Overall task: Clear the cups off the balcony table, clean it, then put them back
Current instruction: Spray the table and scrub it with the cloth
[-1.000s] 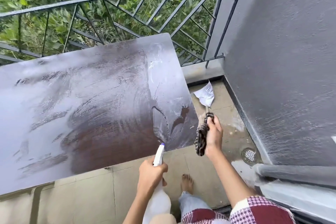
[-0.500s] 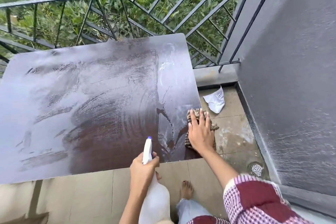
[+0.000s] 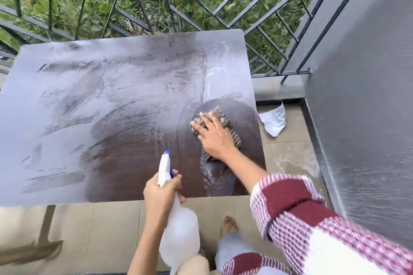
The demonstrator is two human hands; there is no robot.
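The dark brown balcony table (image 3: 93, 100) fills the middle of the view, its top streaked with wet smears and dull film. My right hand (image 3: 214, 138) lies flat, fingers spread, on a striped brown cloth (image 3: 225, 118) pressed against the table's right side. My left hand (image 3: 162, 196) grips the neck of a white spray bottle (image 3: 180, 236) with a blue-tipped nozzle, held over the table's near edge. No cups are in view.
A black metal railing (image 3: 201, 2) runs behind the table, with green foliage beyond. A grey wall (image 3: 362, 96) stands close on the right. A crumpled white paper (image 3: 273, 121) lies on the tiled floor (image 3: 288, 154) beside the table. My bare foot (image 3: 228, 225) is below.
My right hand brought the cloth from beside the table onto its near right corner, then slid it farther in across the top. The spray bottle stays in my left hand.
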